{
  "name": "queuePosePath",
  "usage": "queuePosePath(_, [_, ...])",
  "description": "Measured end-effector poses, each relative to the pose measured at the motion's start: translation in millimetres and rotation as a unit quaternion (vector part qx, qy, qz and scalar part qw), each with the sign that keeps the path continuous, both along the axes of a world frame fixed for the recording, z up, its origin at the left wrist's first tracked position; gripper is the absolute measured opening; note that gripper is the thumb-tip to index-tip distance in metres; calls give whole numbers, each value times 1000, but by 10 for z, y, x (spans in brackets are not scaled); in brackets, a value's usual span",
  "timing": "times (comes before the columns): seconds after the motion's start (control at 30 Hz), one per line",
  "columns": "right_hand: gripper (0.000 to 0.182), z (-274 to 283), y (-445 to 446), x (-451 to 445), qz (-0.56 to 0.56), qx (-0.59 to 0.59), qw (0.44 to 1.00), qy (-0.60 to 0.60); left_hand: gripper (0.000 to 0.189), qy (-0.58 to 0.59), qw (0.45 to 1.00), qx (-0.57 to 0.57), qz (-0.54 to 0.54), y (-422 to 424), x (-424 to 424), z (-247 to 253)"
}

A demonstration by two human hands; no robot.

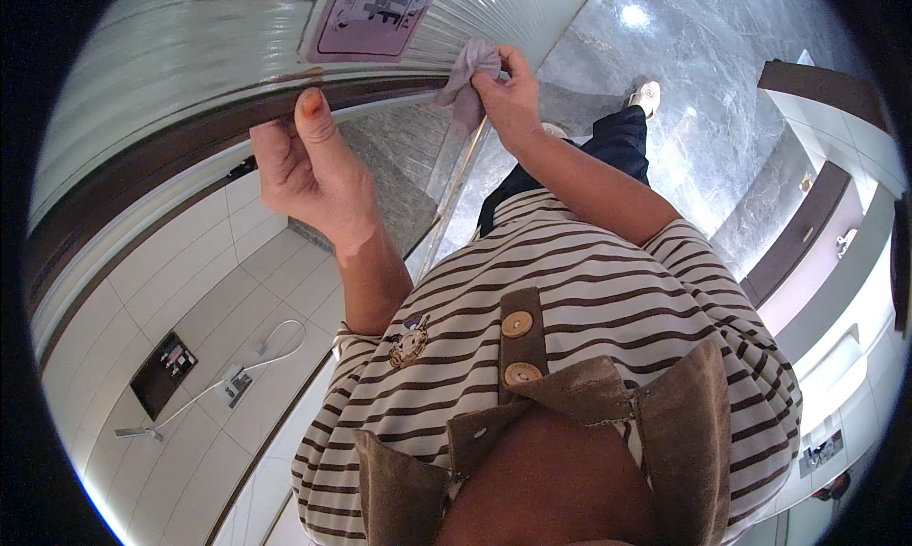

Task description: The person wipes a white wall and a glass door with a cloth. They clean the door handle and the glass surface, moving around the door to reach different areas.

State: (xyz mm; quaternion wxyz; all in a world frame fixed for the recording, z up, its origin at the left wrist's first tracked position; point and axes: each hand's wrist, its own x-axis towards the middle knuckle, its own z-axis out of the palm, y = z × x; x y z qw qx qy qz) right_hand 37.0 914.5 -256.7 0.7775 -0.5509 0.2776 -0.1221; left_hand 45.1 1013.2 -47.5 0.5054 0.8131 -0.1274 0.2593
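My left hand (313, 168) is at a dark door frame (178, 115); its thumb lies over the strip, and the fingertips pass out of sight behind its edge. The thumb tip has an orange mark. My right hand (509, 97) pinches a crumpled light grey-purple cloth (474, 62) at the far end of this frame. Ribbed glass (192, 40) fills the space above the frame, with a pink-purple sign (370, 19) bearing writing on it. Below the cloth runs a clear glass panel's edge (456, 179).
On the left, a tiled wall (285, 275) carries a hand shower (139, 432) with a hose, a mixer (235, 386) and a recessed niche (162, 375). Grey marbled floor (684, 176) lies ahead, under my shoe (645, 97). A dark-fronted cabinet (798, 232) stands to the right.
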Motion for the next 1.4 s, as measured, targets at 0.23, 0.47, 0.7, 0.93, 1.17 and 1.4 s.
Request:
queuePosePath(0.23, [34,-495,-48,82,-39,64,993,92,29,-29,999,-8,21,-143,44,23])
queuePosePath(0.47, [48,267,-716,-101,33,392,919,35,34,-25,999,0,33,-133,-4,-42])
queuePosePath(0.7, [43,851,-642,-104,62,186,968,-156,37,-22,1000,16,14,-211,42,-25])
queuePosePath(0.93, [45,1027,-647,-199,103,-233,927,-275,28,-13,1000,-6,20,-391,36,-92])
queuePosePath(1.17, [32,476,-528,182,24,-234,945,-227,31,-16,999,6,39,-300,31,-36])
queuePosePath(1.4, [39,210,-581,218,66,107,990,-71,39,-26,997,28,63,-288,11,-42])
